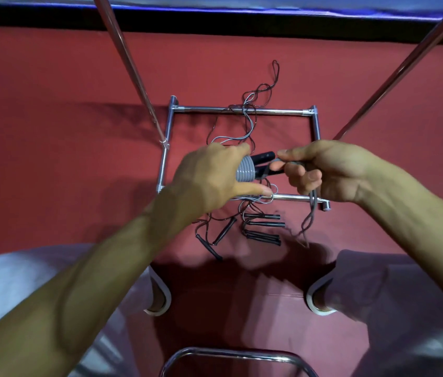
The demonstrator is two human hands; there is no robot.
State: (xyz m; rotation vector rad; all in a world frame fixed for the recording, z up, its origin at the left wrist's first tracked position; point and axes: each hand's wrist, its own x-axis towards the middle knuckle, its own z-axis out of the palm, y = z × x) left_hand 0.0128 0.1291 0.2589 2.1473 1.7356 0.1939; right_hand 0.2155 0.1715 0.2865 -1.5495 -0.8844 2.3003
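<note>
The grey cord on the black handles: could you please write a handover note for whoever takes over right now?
Left hand grips the black handles, with the grey coil wound round them.
Right hand pinches the cord's loose tail, which hangs down.
Done: several turns.
Left: wind the tail on, probably secure its end.
Other black ropes lie tangled by the metal frame.

Dim, warm indoor light falls from above, throwing soft dark shadows onto the red fabric floor at bottom centre. Small glints streak the shiny chrome tube frame. The centre is fairly sharp; the thin grey cord hanging at right is motion-blurred, and the lower corners smear and stretch.
</note>
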